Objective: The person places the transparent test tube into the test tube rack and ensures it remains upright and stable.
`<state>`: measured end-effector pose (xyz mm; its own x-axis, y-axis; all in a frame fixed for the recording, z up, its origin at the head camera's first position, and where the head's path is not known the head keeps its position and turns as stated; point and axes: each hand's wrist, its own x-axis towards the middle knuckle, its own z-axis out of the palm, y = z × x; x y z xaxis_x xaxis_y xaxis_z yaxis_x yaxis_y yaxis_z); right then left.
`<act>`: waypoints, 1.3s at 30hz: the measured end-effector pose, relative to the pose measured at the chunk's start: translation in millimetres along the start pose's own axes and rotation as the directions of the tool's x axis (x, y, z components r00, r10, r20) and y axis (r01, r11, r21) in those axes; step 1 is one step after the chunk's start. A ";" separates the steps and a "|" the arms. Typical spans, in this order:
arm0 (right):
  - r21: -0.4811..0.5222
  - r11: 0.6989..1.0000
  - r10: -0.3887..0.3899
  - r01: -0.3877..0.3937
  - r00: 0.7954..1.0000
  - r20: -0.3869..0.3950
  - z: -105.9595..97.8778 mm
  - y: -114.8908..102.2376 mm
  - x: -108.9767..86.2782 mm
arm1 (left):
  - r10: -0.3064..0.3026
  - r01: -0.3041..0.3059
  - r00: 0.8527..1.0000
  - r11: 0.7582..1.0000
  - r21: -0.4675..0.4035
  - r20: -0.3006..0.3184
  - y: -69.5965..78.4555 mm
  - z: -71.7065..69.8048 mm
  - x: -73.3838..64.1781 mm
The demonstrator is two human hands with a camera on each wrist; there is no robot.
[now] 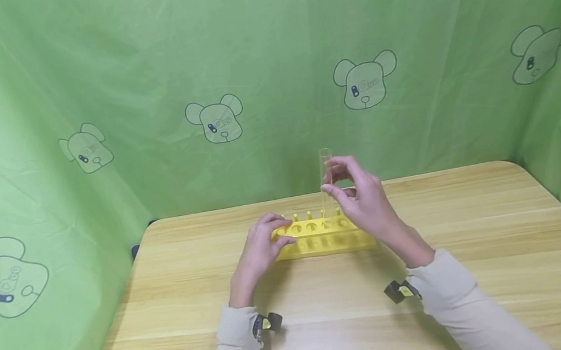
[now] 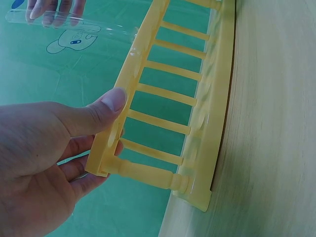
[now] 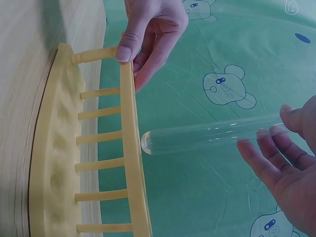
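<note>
A yellow test tube rack stands on the table, a row of round holes along its top bar and pegs behind them. My left hand grips the left end of that top bar, thumb in front and fingers behind, as the left wrist view shows. With thumb and fingertips, my right hand pinches a clear glass test tube near its upper part. The tube is upright, and its rounded bottom is right at the top bar, over a hole right of the middle. It looks see-through with nothing inside.
The rack rests on a light wood-grain table near its back edge. Behind and at both sides hangs a green curtain printed with bear heads. Small dark cameras are strapped at both wrists.
</note>
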<state>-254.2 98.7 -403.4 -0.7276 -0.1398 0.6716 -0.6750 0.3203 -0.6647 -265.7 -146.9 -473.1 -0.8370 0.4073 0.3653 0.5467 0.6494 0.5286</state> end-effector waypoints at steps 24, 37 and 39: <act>0.010 1.000 0.004 -0.004 1.000 -0.002 3.1 2.2 -0.7 | 0.005 -0.005 1.000 1.000 0.004 0.000 1.3 -0.6 0.3; 0.021 1.000 0.009 -0.009 1.000 -0.001 5.7 4.3 -2.9 | -0.006 0.006 1.000 1.000 -0.009 0.000 0.5 -0.3 0.6; 0.026 1.000 0.008 -0.008 1.000 0.000 5.9 4.2 -3.0 | -0.006 0.006 1.000 1.000 -0.004 0.001 0.4 -0.4 0.3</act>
<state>-255.6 94.9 -410.2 -0.7328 -0.1372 0.6665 -0.6723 0.2974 -0.6780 -265.7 -146.7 -472.5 -0.8404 0.4042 0.3611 0.5417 0.6490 0.5342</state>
